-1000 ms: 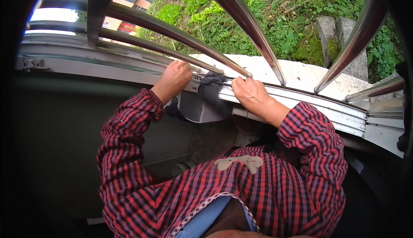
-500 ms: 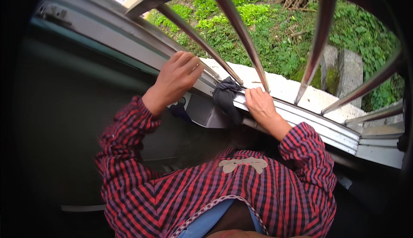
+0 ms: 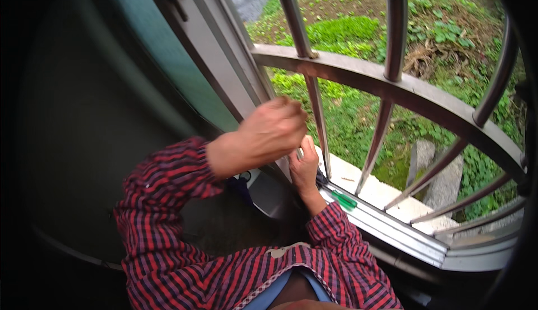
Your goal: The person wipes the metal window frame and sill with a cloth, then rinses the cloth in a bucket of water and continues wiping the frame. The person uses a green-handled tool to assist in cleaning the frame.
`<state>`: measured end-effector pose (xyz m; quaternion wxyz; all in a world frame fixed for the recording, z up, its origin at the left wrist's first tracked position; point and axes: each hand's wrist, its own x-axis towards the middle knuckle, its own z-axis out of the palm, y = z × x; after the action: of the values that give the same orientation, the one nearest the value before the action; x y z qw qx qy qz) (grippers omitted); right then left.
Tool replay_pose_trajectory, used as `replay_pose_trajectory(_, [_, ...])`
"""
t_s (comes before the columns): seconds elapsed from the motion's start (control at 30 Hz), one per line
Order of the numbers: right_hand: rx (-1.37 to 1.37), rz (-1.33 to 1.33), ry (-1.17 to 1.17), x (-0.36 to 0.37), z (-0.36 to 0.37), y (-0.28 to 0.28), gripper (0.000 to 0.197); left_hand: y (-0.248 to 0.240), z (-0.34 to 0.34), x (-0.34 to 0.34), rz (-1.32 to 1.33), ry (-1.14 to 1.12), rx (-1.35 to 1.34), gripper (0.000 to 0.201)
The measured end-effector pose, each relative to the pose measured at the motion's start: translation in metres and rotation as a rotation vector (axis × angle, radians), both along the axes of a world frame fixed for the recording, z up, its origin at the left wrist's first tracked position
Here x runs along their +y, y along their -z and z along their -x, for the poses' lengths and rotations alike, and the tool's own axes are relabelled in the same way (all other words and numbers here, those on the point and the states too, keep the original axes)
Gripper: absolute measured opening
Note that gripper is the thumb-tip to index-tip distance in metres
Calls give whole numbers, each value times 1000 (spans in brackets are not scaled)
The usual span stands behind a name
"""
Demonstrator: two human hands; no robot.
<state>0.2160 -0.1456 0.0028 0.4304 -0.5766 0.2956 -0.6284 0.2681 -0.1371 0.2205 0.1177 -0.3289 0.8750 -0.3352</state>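
My left hand (image 3: 273, 129) is raised and blurred, its fingers curled, close to the grey window frame (image 3: 224, 80) and a metal bar (image 3: 317, 108). Whether it holds anything I cannot tell. My right hand (image 3: 305, 169) lies lower, at the foot of that bar on the window sill track (image 3: 392, 229), fingers pointing up. A bit of dark cloth (image 3: 321, 179) shows at its right edge. A small green object (image 3: 343, 199) lies on the track just right of that hand. Both sleeves are red plaid.
A curved metal grille (image 3: 392, 83) with upright bars closes the window. Outside are a pale concrete ledge (image 3: 386, 192), grey stone slabs (image 3: 443, 178) and green plants. A dark wall (image 3: 84, 142) fills the left side.
The view has swung up and right. My left hand has lifted off the sill to bar height. My right hand has stayed at the sill, now partly covering the dark cloth.
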Motion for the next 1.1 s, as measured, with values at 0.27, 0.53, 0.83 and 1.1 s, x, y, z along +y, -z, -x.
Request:
replay_pose_trajectory(0.27, [-116, 154, 30, -20, -23, 22, 13, 36, -34, -28, -216, -159, -88, 10])
replay_pose_trajectory(0.53, [-51, 334, 127, -28, -25, 10, 7, 25, -34, -23, -165, -72, -201, 14])
replay_pose_trajectory(0.83, [-75, 339, 101, -20, -19, -4, 10, 11, -33, -14, -157, -86, -197, 10])
replay_pose_trajectory(1.1, [-41, 323, 1, -24, -16, -12, 9, 3, -42, -11, -200, -115, -83, 10])
